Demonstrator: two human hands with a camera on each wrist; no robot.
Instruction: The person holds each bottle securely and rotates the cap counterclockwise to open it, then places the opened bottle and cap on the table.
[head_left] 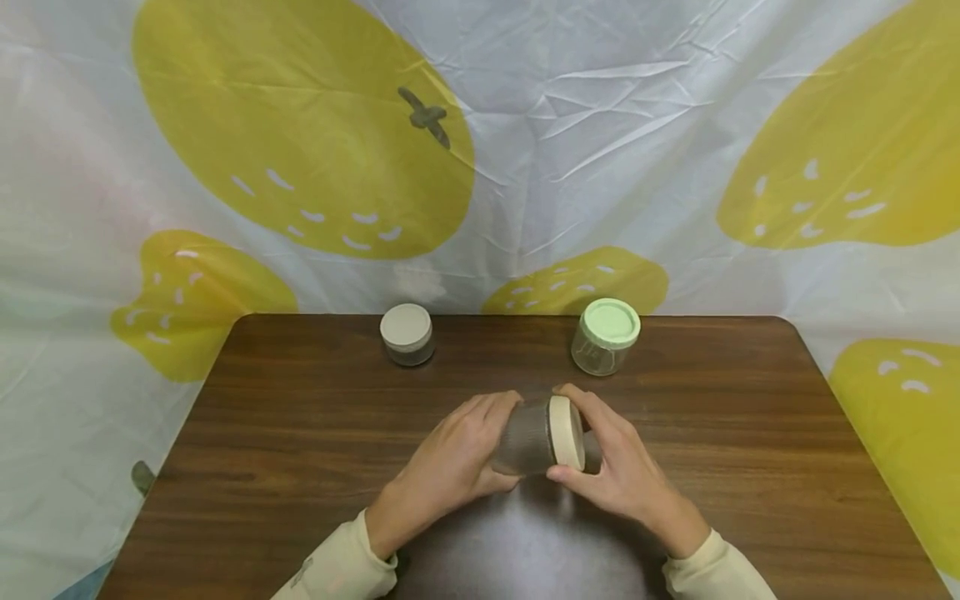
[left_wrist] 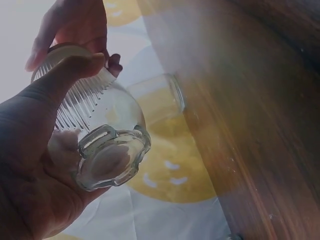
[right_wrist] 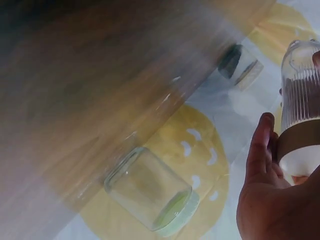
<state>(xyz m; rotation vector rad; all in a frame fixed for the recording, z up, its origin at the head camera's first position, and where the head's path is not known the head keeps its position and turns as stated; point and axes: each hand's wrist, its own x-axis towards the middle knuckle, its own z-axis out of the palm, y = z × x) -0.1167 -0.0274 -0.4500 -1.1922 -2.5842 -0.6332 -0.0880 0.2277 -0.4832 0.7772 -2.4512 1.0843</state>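
A clear ribbed glass jar [head_left: 527, 437] lies tilted on its side between my two hands, above the middle of the table. Its cream lid [head_left: 564, 433] is on and faces right. My left hand [head_left: 456, 454] grips the jar's body near the base, thumb below and fingers above. With curled fingers and thumb, my right hand [head_left: 626, 465] holds the lid's rim. The left wrist view shows the thick, lobed glass base [left_wrist: 114, 157] turned toward that camera. In the right wrist view, the lid [right_wrist: 299, 142] sits against the palm side of the right hand.
At the back of the brown wooden table [head_left: 300, 433] stand two lidded glass jars: a small white-lidded jar [head_left: 407, 329] left of centre and a green-lidded jar [head_left: 606, 337] to the right. A white cloth [head_left: 517, 125] with yellow fruit prints hangs behind the table.
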